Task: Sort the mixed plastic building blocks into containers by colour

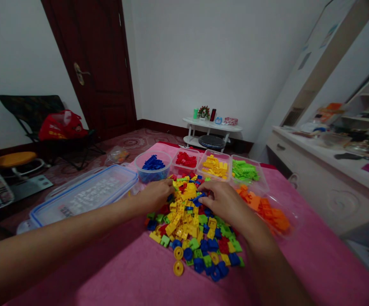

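Note:
A heap of mixed plastic bricks (192, 225), yellow, blue, green and red, lies on a pink cloth (133, 272). My left hand (154, 194) rests at the heap's far left edge, fingers curled into the bricks. My right hand (224, 199) sits on the heap's far right side, fingertips pinched on a blue brick (199, 198). Behind the heap stand a round tub of blue bricks (153, 165), a tray of red bricks (186, 160), a tray of yellow bricks (214, 165) and a tray of green bricks (244, 170). An orange-brick tray (267, 208) lies to the right.
A clear box lid with blue rim (85, 193) lies at the left of the cloth. Beyond are a dark door (98, 63), a folding chair with a red bag (60, 125), a small white side table (212, 127) and a cluttered white counter (330, 161) at the right.

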Demonstrator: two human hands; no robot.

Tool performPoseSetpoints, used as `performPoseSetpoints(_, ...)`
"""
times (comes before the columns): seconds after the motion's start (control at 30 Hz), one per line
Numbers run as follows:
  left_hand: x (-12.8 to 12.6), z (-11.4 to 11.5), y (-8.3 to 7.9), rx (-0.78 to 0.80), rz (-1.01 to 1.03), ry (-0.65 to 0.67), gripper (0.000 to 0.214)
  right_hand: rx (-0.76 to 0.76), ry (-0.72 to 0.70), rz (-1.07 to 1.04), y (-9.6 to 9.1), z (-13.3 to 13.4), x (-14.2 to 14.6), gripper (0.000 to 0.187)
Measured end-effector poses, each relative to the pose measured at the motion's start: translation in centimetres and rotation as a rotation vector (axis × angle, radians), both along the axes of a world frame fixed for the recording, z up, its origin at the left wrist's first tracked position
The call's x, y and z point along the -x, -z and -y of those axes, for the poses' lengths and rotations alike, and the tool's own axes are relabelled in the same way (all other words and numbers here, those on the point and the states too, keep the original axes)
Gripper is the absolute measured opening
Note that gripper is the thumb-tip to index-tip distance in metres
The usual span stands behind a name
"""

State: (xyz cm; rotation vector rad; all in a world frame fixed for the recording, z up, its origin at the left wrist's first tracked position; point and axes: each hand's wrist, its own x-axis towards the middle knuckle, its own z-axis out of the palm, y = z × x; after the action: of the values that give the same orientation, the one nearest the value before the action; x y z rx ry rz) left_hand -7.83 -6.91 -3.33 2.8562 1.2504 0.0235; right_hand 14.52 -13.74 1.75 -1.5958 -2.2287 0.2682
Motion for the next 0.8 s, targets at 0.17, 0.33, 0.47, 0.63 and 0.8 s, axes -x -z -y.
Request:
performPoseSetpoints(0.17,0.4,-0.2,0.7,-0.069,-0.028,0.050,0.028,0.010,-0.018,0.001,-0.1,0.1,0.2,0.022)
performPoseSetpoints(0.33,1.0,-0.8,1.4,-0.094,-0.016,0.040,0.039,0.015,0.000,0.013,-0.3,0.2,0.3,0.022)
performPoseSetpoints(0.47,1.0,-1.5,1.1,-0.009,0.046,0.092,0.039,0.011,-0.024,0.016,-0.3,0.2,0.3,0.020)
performPoseSetpoints(0.63,0.7,-1.7,-0.1,0.090,0.167,0.053,0.039,0.008,-0.031,0.002,0.0,0.1,0.3,0.021)
performPoseSetpoints(0.8,0.5,-1.6,-1.0,0.389,0.601,-0.112,0.029,-0.014,-0.012,-0.007,0.0,0.1,0.2,0.021)
